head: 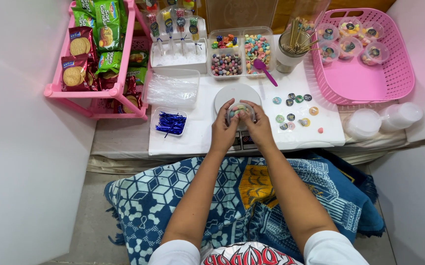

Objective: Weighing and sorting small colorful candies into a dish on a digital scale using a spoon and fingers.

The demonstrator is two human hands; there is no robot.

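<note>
I am gripping the little candy cup [241, 112] with my left hand [223, 130] and right hand [259, 128], pressing its lid over the white scale [237, 93]; a firm, even push seems needed.

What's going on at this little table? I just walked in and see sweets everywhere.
A person seated on a blue patterned blanket holds a small clear cup of colourful candies with both hands, the left hand and right hand wrapped around its sides, over a white kitchen scale. Round stickers lie to the right on the white table. Behind are a divided tray of candies and a pink basket with several filled cups.
</note>
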